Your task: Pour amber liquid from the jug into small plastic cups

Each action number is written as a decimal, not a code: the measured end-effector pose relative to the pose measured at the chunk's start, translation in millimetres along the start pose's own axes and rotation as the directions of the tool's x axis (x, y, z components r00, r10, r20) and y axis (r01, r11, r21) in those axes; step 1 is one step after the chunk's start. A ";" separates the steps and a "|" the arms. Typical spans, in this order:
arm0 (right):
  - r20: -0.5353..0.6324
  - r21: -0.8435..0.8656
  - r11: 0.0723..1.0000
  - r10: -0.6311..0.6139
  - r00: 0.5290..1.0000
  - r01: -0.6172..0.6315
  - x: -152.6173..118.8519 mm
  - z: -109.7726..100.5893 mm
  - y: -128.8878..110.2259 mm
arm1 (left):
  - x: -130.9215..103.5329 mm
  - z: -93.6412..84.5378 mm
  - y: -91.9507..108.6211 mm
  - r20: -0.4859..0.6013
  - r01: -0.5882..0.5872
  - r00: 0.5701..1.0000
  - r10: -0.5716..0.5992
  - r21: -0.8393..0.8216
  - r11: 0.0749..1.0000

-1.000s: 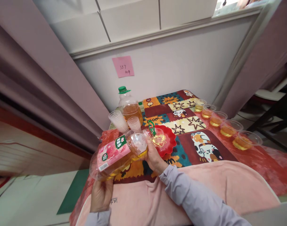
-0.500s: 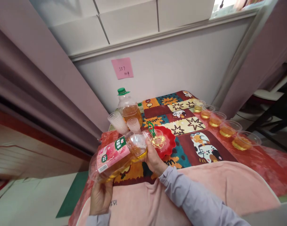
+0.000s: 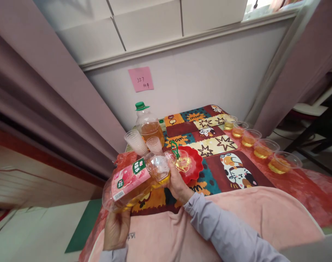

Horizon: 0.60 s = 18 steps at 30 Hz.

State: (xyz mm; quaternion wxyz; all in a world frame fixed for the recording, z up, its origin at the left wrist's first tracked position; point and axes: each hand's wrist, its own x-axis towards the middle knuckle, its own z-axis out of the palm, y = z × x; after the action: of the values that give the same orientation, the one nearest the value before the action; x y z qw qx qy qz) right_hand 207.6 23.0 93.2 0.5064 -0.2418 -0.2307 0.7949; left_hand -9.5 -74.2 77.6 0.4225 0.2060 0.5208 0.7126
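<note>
A large clear bottle [image 3: 134, 178] with a pink label and amber liquid lies tilted, its neck toward the right. My left hand [image 3: 117, 227] supports its base from below. Near the neck, my right hand [image 3: 178, 183] grips the bottle. The mouth, with a green handle ring [image 3: 175, 149], is over a red scalloped plate [image 3: 197, 171]. On that plate a clear cup [image 3: 183, 160] holds some yellow liquid; the bottle neck partly hides it.
Behind the held bottle stand a second bottle [image 3: 151, 129] with a green cap and two stacks of clear cups [image 3: 135, 142]. Several filled cups [image 3: 261, 150] line the table's right side. A pink cloth [image 3: 242, 214] covers the near edge.
The cup on the red plate seems to hold slightly more liquid. Both hands and the held bottle have hardly moved.
</note>
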 end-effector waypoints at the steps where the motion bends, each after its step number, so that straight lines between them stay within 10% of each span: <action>1: 0.002 0.001 1.000 -0.003 1.000 0.003 -0.1 0.2 -0.1 | -0.1 0.5 0.0 -0.016 0.008 1.000 -0.009 -0.007 1.000; 18: -0.007 -0.001 1.000 0.007 1.000 -0.007 1.2 -2.1 0.2 | -1.5 5.3 0.2 -0.047 0.004 0.999 -0.004 -0.002 1.000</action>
State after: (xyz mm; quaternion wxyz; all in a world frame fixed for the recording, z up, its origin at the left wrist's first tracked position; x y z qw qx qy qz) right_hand 208.3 24.3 91.3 0.5045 -0.2455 -0.2284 0.7956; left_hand -4.8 -72.4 79.9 0.4116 0.1880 0.5304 0.7168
